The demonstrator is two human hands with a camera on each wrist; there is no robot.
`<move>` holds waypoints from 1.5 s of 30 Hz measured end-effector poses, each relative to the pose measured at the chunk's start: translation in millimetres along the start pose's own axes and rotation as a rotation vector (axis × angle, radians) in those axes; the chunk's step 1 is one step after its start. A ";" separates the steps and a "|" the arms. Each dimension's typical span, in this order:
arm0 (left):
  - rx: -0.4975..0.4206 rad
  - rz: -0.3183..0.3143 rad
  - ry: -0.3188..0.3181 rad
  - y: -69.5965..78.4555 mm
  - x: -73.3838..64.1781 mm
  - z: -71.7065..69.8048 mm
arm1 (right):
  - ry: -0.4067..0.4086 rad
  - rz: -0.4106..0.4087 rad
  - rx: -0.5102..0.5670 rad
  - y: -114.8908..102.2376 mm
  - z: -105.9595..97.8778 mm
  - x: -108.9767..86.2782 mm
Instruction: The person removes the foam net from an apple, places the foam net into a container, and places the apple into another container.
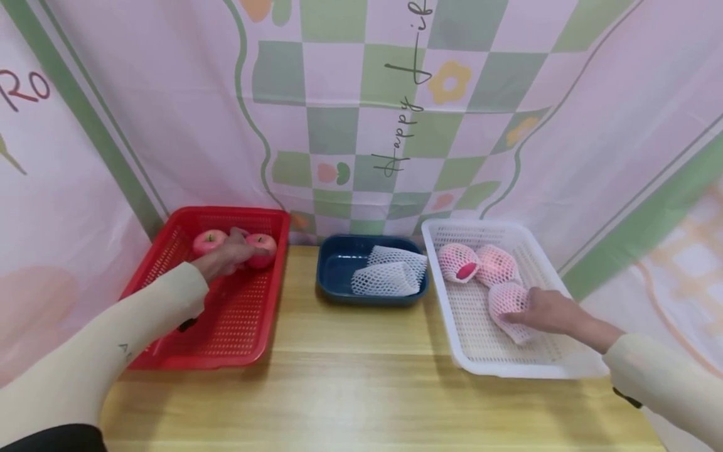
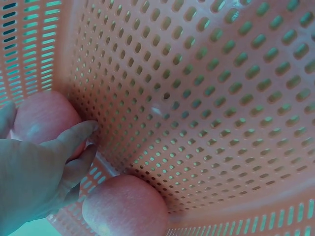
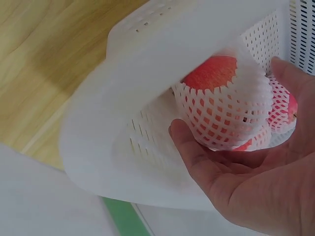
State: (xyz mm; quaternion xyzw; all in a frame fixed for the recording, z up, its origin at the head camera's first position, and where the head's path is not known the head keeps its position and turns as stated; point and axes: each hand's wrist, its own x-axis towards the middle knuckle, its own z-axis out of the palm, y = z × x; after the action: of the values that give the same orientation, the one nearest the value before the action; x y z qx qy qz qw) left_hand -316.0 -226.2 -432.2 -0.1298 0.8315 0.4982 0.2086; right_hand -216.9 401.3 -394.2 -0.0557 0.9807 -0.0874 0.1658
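Observation:
In the red basket (image 1: pixel 237 320), two bare apples lie at the back. My left hand (image 1: pixel 228 254) has its fingers curled round the right-hand apple (image 1: pixel 262 251), seen also in the left wrist view; the other apple (image 1: pixel 210 242) sits beside it. Across the table, my right hand (image 1: pixel 550 311) spans an apple in a white foam net (image 1: pixel 507 304), thumb on the near side and fingers on the far side. The net's open end bares red skin in the right wrist view. Two more netted apples, one left (image 1: pixel 457 262) and one right (image 1: pixel 497 265), lie behind it in the white basket (image 1: pixel 463 351).
Between the baskets stands a dark blue tray (image 1: pixel 339 292) with empty white foam nets (image 1: pixel 386 279) in its right half. All three containers rest on a wooden table (image 1: pixel 350 389), against a patterned curtain (image 1: pixel 390 125).

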 end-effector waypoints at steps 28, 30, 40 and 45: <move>0.036 0.119 0.006 -0.6 -7.6 7.2 | 0.013 -0.045 0.038 0.2 11.3 18.6; 0.044 0.117 0.012 0.3 -8.3 6.7 | 0.005 -0.044 0.041 0.0 11.7 19.4; 0.059 0.142 0.065 6.4 -14.4 7.6 | -0.015 -0.008 0.040 -1.4 12.5 23.8; 0.089 0.184 0.099 9.7 -19.6 6.2 | -0.010 0.003 0.053 -2.2 11.2 23.9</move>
State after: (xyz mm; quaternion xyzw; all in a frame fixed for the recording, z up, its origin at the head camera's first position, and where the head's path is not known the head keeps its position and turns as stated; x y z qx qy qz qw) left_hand -301.6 -215.9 -417.9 -0.0681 0.8705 0.4709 0.1264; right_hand -235.4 394.1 -411.7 -0.0500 0.9773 -0.1127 0.1724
